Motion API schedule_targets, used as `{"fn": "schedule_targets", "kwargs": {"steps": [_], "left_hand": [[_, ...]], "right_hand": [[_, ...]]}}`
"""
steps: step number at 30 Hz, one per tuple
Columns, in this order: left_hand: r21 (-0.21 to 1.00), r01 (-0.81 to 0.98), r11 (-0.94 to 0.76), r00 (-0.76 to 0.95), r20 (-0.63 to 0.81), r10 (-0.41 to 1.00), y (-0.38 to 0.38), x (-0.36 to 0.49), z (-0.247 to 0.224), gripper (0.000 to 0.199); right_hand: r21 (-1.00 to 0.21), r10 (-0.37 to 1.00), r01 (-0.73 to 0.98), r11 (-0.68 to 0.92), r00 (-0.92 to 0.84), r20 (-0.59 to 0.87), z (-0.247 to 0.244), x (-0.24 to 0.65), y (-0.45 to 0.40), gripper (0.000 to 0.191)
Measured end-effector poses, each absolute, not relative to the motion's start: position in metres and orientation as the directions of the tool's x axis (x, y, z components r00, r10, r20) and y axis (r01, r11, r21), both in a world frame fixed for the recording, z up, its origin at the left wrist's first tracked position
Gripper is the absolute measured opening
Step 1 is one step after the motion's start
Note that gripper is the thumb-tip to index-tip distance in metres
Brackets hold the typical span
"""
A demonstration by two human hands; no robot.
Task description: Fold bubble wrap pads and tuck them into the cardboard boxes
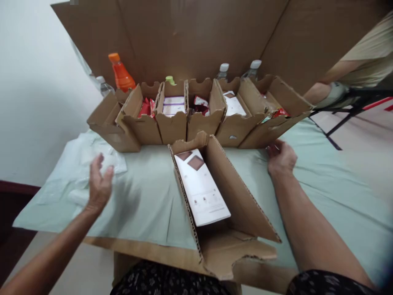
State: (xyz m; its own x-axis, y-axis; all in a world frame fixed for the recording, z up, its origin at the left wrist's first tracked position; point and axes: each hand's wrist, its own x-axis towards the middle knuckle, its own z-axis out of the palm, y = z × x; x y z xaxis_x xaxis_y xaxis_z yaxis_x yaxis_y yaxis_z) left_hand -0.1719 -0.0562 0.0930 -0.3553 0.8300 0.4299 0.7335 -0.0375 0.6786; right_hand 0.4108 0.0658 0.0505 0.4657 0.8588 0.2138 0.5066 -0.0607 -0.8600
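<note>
My left hand (100,183) is raised over the left part of the table, its fingers apart and nothing in them. Close behind it lie crumpled clear plastic bags (89,159). At the right end of the row, my right hand (281,157) has its curled fingers against the lower corner of the last cardboard box (260,133); the fingertips are partly hidden. Between my arms a single open cardboard box (245,196) stands at an angle near the front edge. A white carton with brown diamond shapes (204,190) leans inside it.
More open cardboard boxes (171,128) stand side by side, holding red packets (147,107) and white cartons (235,104). Behind them are bottles, one orange (122,76), and a tall cardboard panel (196,37). A person (365,53) sits at the right, beyond the green-covered table (147,205).
</note>
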Motion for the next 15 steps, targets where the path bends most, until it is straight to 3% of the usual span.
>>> {"fn": "schedule_targets", "kwargs": {"steps": [3, 7, 10, 12, 15], "left_hand": [[0.578, 0.783, -0.227, -0.014, 0.382, 0.924, -0.094, -0.132, 0.066, 0.058], [0.655, 0.661, -0.366, 0.275, 0.243, 0.930, -0.100, -0.092, 0.051, 0.057], [0.795, 0.507, -0.332, 0.285, 0.209, 0.935, -0.080, -0.075, 0.052, 0.063], [0.887, 0.367, -0.279, 0.252, 0.194, 0.948, -0.061, -0.065, 0.055, 0.071], [0.971, 0.145, -0.190, 0.259, 0.148, 0.954, -0.034, -0.047, 0.056, 0.084]], "right_hand": [[-0.960, 0.746, 0.245, -0.133, 0.663, 0.065, 0.048, 0.387, 0.031, 0.032], [-0.990, 0.713, 0.074, -0.120, 0.701, -0.034, 0.053, 0.348, -0.042, 0.024], [-0.991, 0.761, 0.079, -0.112, 0.648, -0.034, 0.053, 0.319, -0.117, 0.033], [-0.980, 0.855, 0.179, -0.085, 0.518, 0.020, 0.046, 0.298, -0.168, 0.042], [-0.969, 0.878, 0.245, -0.041, 0.472, 0.082, 0.028, 0.259, -0.230, 0.052]]}}
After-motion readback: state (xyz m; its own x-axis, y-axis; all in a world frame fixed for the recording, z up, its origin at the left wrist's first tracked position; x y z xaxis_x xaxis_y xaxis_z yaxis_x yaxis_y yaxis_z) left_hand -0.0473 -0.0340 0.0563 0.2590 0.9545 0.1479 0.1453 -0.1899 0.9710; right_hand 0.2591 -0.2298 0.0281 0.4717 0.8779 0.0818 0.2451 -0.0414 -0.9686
